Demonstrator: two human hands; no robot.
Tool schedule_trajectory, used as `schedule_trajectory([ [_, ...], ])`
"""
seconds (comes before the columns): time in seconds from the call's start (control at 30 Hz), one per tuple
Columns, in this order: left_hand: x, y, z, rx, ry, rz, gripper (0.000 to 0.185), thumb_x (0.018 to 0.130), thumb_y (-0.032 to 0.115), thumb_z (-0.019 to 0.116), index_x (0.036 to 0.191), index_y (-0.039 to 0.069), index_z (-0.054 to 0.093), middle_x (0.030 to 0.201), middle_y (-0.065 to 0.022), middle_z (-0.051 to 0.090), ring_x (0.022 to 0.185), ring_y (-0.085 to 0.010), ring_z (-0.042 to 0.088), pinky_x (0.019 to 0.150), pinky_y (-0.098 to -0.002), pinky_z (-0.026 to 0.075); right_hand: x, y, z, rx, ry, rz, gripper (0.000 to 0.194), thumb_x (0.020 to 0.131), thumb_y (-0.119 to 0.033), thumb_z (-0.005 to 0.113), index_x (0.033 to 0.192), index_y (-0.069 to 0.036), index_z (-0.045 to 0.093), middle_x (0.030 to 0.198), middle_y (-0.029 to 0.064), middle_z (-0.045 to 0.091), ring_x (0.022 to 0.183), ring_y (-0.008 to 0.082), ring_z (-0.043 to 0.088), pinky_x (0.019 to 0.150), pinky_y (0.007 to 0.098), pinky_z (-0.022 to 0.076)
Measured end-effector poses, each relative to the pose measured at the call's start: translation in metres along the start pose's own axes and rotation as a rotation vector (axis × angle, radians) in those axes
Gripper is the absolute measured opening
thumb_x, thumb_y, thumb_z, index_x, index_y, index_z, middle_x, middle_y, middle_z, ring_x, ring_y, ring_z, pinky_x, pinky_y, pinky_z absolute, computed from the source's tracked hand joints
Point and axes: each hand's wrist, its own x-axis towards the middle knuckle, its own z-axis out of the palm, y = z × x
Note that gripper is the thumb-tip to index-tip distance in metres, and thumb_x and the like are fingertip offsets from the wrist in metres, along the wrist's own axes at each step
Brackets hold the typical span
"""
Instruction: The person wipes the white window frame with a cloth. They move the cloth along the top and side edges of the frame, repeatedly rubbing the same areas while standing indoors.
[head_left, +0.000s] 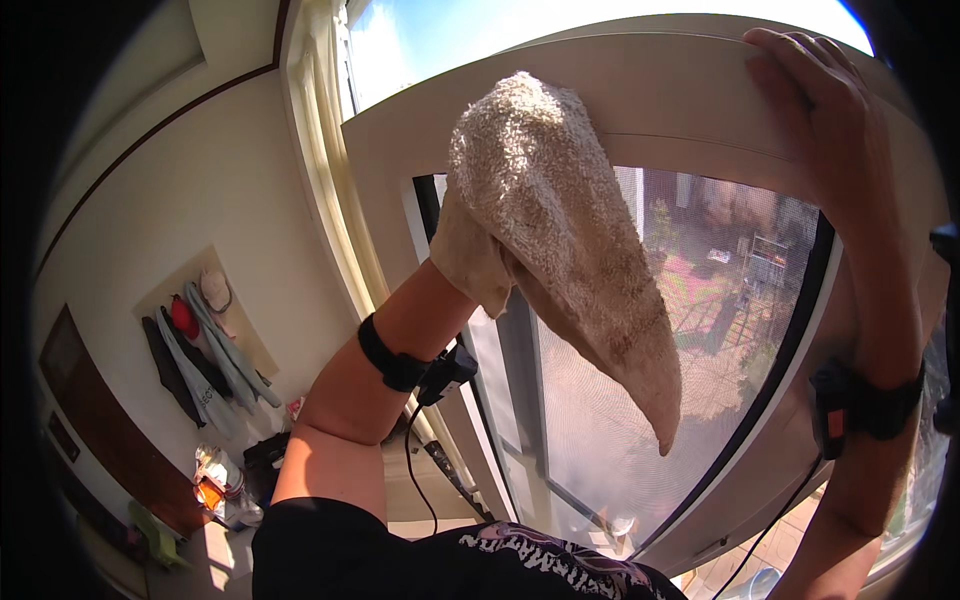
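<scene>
A beige terry cloth (555, 202) with brownish stains covers my left hand, which is raised in front of the top left of a window sash or door frame (675, 82). The cloth's long end hangs down before the mesh screen (660, 390). Under the cloth my left fingers are hidden, so their grip does not show. My right hand (817, 112) rests with its fingers over the frame's top edge at the upper right. Each forearm bears a black strap with a small device and a cable.
A cream curtain (337, 180) hangs left of the frame. Clothes and caps (202, 330) hang on the left wall, above a cluster of bags and other items (225, 480). A brown door (112, 420) stands at the far left. Through the screen a paved yard with plants shows.
</scene>
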Motion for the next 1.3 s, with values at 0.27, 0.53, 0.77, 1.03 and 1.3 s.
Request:
schedule_trajectory([
  [0.27,0.0,0.023,0.02,0.044,0.201,-0.311,0.066,0.091,0.031,0.068,0.149,0.007,0.048,0.146,-0.0111,0.056,0.142,-0.0272,0.046,0.122,-0.0426,0.032,0.005,-0.008,-0.005,0.011,0.035,-0.015,0.026,0.102,-0.027,0.062,0.116,-0.008,0.073,0.117,0.0108,0.074,0.109,0.0308,0.07,0.099,0.0403,0.0531],
  [0.53,-0.002,0.011,0.01,0.478,0.007,-0.123,0.066,0.095,0.045,0.064,0.151,0.015,0.047,0.15,-0.0104,0.052,0.14,-0.0288,0.049,0.118,-0.0472,0.039,0.005,-0.014,-0.002,0.031,0.04,0.018,0.024,0.102,-0.024,0.061,0.115,-0.008,0.073,0.116,0.0097,0.073,0.111,0.03,0.068,0.099,0.041,0.0523],
  [0.77,0.015,0.026,0.023,1.07,0.01,-0.057,0.066,0.092,0.039,0.068,0.151,0.016,0.048,0.152,-0.0106,0.051,0.14,-0.0295,0.048,0.119,-0.0505,0.037,0.009,-0.016,-0.007,0.021,0.037,0.028,0.022,0.101,-0.02,0.06,0.114,-0.008,0.073,0.115,0.0097,0.074,0.109,0.0301,0.069,0.097,0.0412,0.0531],
  [1.03,0.008,0.024,0.03,-0.136,0.228,-0.182,0.062,0.096,0.036,0.058,0.152,0.014,0.044,0.153,-0.0109,0.049,0.14,-0.0282,0.049,0.119,-0.0454,0.039,0.014,-0.019,-0.01,0.017,0.064,-0.014,0.02,0.1,-0.018,0.06,0.111,-0.006,0.072,0.113,0.0116,0.074,0.108,0.0319,0.069,0.097,0.0421,0.0523],
  [1.3,0.018,0.015,0.015,-0.393,0.221,-0.175,0.053,0.108,0.042,0.043,0.153,0.013,0.041,0.153,-0.0126,0.049,0.137,-0.0276,0.053,0.112,-0.0441,0.05,0.013,-0.019,-0.013,-0.021,0.07,-0.049,0.022,0.1,-0.018,0.059,0.112,-0.004,0.072,0.112,0.0123,0.074,0.108,0.032,0.068,0.101,0.0427,0.0501],
])
